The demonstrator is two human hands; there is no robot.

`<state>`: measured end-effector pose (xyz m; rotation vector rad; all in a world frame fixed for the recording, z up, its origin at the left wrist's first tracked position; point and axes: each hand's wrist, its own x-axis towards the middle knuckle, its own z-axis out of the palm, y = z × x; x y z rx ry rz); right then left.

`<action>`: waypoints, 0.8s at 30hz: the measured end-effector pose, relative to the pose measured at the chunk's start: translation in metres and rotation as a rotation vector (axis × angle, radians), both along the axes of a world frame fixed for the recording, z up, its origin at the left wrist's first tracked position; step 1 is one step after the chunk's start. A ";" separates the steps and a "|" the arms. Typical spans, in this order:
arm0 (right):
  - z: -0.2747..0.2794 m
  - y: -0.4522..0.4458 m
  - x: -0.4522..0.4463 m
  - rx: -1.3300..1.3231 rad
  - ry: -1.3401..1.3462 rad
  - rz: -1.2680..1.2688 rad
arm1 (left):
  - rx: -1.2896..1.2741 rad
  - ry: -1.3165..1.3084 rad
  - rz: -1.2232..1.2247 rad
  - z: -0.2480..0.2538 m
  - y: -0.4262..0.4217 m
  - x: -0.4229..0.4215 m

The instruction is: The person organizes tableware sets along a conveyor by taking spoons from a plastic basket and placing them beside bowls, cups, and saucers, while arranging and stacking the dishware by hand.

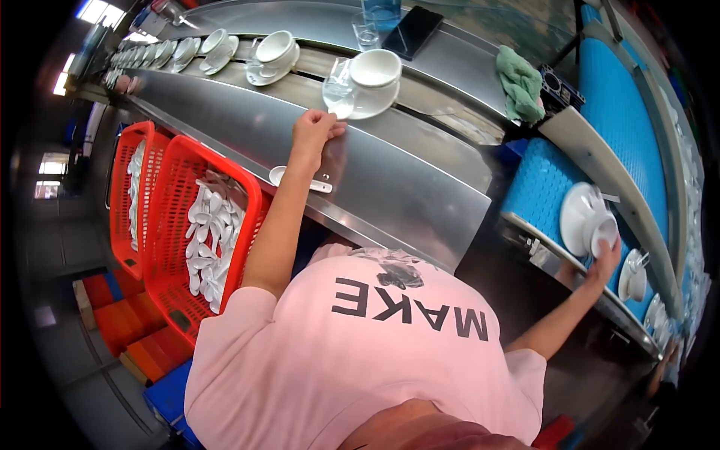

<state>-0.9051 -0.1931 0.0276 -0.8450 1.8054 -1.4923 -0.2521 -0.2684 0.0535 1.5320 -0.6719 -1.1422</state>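
My left hand point(316, 133) reaches over the metal counter, its fingers pinched at a white spoon point(342, 107) at the near edge of a white saucer point(375, 106). A white bowl point(376, 67) and a clear glass point(339, 81) stand on that saucer. Another white spoon point(313, 182) lies on the counter edge beside my left forearm. Far to the right, my right hand point(604, 261) has its fingers closed around a small white cup point(602, 231). This cup is tilted next to a larger white dish point(577, 217) over the blue conveyor belt point(536, 186).
Red baskets point(255, 210) of white spoons stand on the left. Several place settings point(274, 54) line the slatted track. A phone point(412, 32), a drinking glass point(366, 32) and a green cloth point(519, 82) lie behind. More wrapped sets point(634, 276) sit on the belt.
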 end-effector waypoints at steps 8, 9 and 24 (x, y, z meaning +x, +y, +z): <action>0.031 -0.101 0.212 -0.060 -0.087 0.333 | -0.108 -1.274 -0.323 0.024 0.060 0.032; 0.034 -0.114 0.235 -0.047 -0.133 0.371 | -0.102 -1.414 -0.335 0.021 0.070 0.038; 0.011 -0.181 0.366 0.049 0.066 0.793 | 0.024 -1.110 -0.430 0.026 0.099 0.029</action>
